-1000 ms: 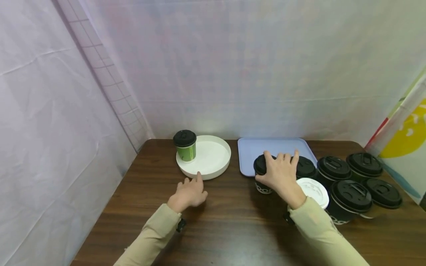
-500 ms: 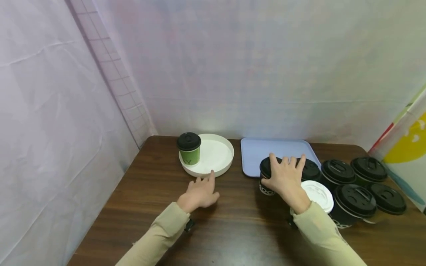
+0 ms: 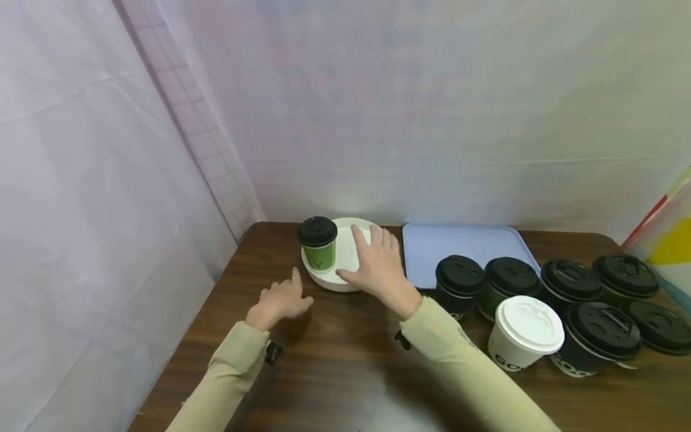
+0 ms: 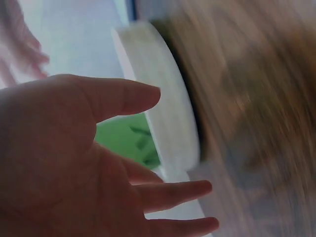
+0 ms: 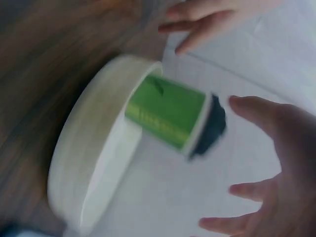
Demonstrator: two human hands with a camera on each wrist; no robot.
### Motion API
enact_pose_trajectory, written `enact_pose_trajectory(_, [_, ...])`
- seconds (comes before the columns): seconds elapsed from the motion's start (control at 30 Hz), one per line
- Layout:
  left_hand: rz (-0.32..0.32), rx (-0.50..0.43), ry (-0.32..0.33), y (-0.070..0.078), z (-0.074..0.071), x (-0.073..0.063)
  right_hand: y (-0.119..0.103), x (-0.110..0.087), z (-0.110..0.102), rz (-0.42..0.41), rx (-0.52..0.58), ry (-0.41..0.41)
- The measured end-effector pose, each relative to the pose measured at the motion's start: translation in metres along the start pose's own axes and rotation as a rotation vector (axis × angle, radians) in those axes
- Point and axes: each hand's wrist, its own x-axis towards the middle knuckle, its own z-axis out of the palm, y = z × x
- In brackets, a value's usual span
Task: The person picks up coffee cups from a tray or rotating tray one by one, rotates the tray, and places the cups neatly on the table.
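A green paper coffee cup (image 3: 320, 256) with a black lid stands upright at the left of a round white tray (image 3: 336, 286). My right hand (image 3: 379, 264) is spread over the tray's right side, holding nothing. In the right wrist view, the thumb and fingers of the right hand (image 5: 281, 173) are apart, with the cup's dark lid near the thumb. Low over the table in front of the tray is my left hand (image 3: 278, 302), its index finger extended toward the rim. The left wrist view has the left hand (image 4: 89, 143) with loose fingers beside the tray wall, overlapping the green cup.
A pale blue rectangular tray (image 3: 450, 240) lies at the back, right of the white one. Several black-lidded cups (image 3: 571, 281) and a white-lidded white cup (image 3: 523, 333) crowd the right of the brown wooden table (image 3: 335, 372). A pale cloth (image 3: 421, 114) hangs behind.
My right hand has left the black-lidded cup near the blue tray and moved left, over the white tray. My left hand shifted right, then back left. The view turned slightly right.
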Motion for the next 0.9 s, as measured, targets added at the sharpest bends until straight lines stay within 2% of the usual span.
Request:
enact_pose_trajectory(0.1, [-0.012,0.002,0.004,-0.001,0.004,0.008,-0.018,0.026,0.017,-0.026,0.04,-0.055])
enact_pose_trajectory(0.2, [-0.002,-0.006,-0.014,0.006,0.01,0.013,-0.027,0.043,0.031,-0.008,0.056,-0.108])
enact_pose_trajectory(0.4, [0.022,0.009,-0.022,0.026,0.019,0.017,-0.022,0.056,0.04,0.054,0.078,-0.102])
enact_pose_trajectory(0.67, [0.023,0.052,0.001,0.04,0.021,0.02,-0.002,0.047,0.025,0.053,0.145,-0.028])
enact_pose_trajectory(0.9, [0.04,0.085,0.013,0.049,0.022,0.023,0.018,0.01,-0.009,0.087,0.133,0.078])
